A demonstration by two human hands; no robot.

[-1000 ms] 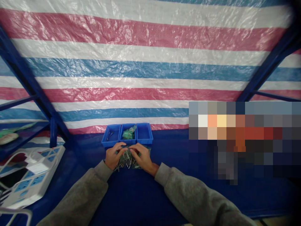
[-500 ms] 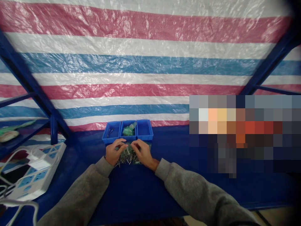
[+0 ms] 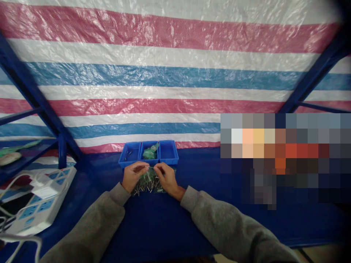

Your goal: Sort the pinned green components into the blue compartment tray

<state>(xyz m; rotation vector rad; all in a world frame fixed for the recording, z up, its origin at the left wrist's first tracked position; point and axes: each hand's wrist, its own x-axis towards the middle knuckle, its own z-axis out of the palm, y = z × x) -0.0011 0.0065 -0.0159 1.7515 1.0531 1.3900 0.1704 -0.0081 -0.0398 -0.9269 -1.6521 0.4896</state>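
My left hand [image 3: 134, 176] and my right hand [image 3: 168, 179] meet over the blue table, thumb and fingertips pinched together. Between them stretches a thin, shiny metal pin [image 3: 151, 167], gripped at both ends; its exact kind is too small to make out. Below the hands lies a heap of slim metal pieces [image 3: 149, 185], like pins or screws, on greenish plastic. Just behind stand three joined blue bins. A few metal pieces rest in the left bin [image 3: 123, 161]. The middle bin holds a green plastic bag [image 3: 150, 152]. The right bin [image 3: 168, 151] shows only its bare floor.
A large white power strip [image 3: 52, 212] with plugs and cables lies at the left. Blue frame posts [image 3: 41, 98] rise on both sides. Striped plastic sheeting [image 3: 170, 76] hangs behind the table [image 3: 153, 226]. A blurred-out patch covers the right side.
My fingertips have drawn together slightly above the heap, and the thin metal pin now shows level between them. The bins and the heap stay in place.
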